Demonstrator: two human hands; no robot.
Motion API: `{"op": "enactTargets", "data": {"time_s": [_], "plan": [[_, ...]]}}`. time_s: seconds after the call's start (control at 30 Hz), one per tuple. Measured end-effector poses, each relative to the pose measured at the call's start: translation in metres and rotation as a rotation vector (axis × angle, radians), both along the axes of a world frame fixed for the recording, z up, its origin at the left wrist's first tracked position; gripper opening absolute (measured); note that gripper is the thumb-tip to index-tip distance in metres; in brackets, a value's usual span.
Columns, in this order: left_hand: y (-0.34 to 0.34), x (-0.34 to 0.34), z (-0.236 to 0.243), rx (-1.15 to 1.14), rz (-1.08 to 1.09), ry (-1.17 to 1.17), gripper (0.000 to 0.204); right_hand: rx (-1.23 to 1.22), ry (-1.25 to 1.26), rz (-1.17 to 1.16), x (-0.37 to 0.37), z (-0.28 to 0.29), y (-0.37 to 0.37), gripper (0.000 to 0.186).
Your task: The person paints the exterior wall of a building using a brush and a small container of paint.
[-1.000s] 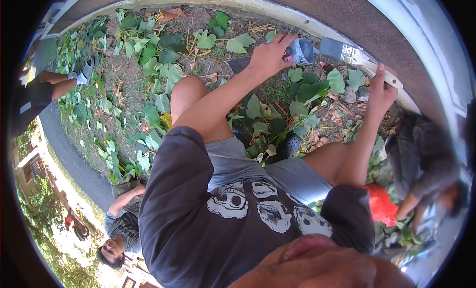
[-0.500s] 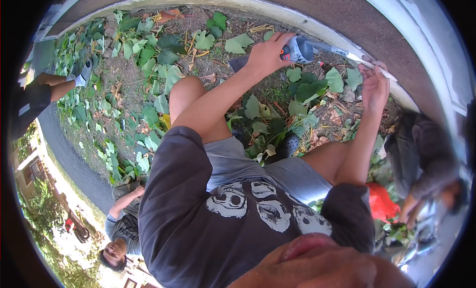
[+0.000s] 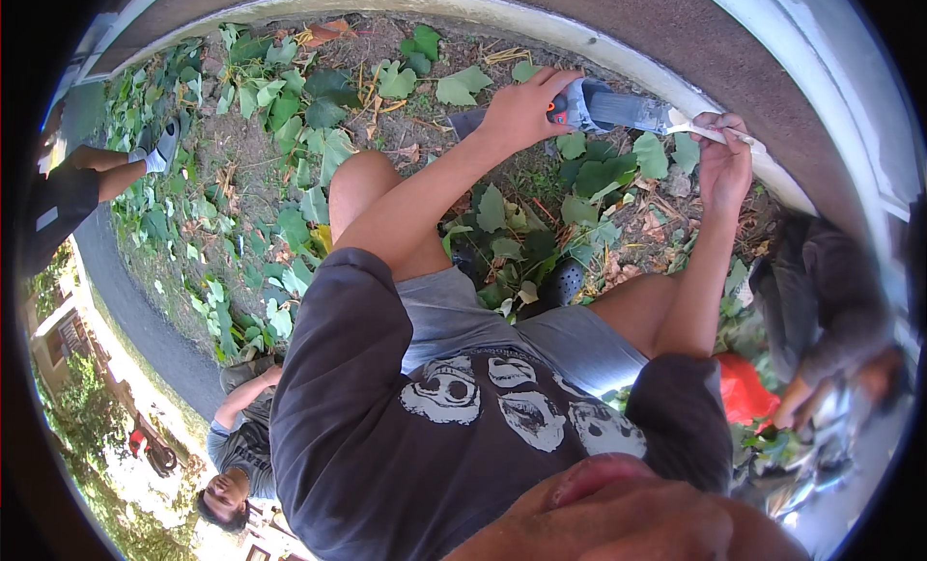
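My left hand (image 3: 524,115) is closed around a grey-blue object (image 3: 577,107) with small red and black details, whose kind I cannot make out. A flat, bluish, see-through strip (image 3: 630,111) runs from it toward my other hand. Beyond my left wrist a flat dark piece (image 3: 465,124) shows; whether it belongs to the held object is unclear. My right hand (image 3: 726,170) pinches a thin white strip (image 3: 710,132) by the pale wall ledge (image 3: 784,186). The bluish strip's right end meets this white strip.
Ivy-like leaves (image 3: 328,93) and dry stalks cover the soil. Overhead curves a brown wall (image 3: 772,88). At right a crouching person (image 3: 826,291) works beside a red bag (image 3: 744,392). Another person (image 3: 241,455) sits at lower left, and someone's legs (image 3: 121,165) show at far left.
The bluish strip has turned so its broad face shows, and it has dropped slightly from the ledge. My right hand has shifted a little left. The person at right has moved their hands slightly.
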State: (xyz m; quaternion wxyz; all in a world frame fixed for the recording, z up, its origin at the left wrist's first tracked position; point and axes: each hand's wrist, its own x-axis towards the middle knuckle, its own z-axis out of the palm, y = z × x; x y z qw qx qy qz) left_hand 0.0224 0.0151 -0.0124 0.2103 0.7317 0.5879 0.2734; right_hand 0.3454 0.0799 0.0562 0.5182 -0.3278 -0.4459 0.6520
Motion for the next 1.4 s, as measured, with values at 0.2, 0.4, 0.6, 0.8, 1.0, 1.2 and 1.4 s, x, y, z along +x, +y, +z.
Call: {"op": "enactTargets", "data": {"time_s": [0.2,0.4,0.6,0.8,1.0,1.2,1.4], "plan": [[-0.001,0.002,-0.002,0.031,-0.042,0.000,0.085,0.017,-0.059,0.057,-0.006,0.002,-0.004,0.017],[-0.001,0.003,-0.001,-0.012,-0.054,0.016,0.084,0.025,-0.159,0.082,-0.005,-0.001,-0.003,0.013],[0.000,0.005,-0.002,0.016,-0.063,0.026,0.082,0.049,-0.216,0.090,0.006,-0.005,0.002,0.012],[-0.001,0.006,-0.002,-0.023,-0.082,0.027,0.082,0.035,-0.256,0.044,0.004,-0.004,0.002,0.012],[0.000,0.008,0.002,-0.043,-0.074,0.053,0.081,0.032,-0.283,0.008,0.011,-0.004,0.004,0.012],[0.000,0.007,0.003,-0.054,-0.071,0.045,0.080,0.038,-0.254,0.000,0.018,-0.005,0.006,0.012],[0.001,0.008,0.000,-0.054,-0.065,0.053,0.080,0.032,-0.253,-0.028,0.029,-0.007,0.009,0.010]]}}
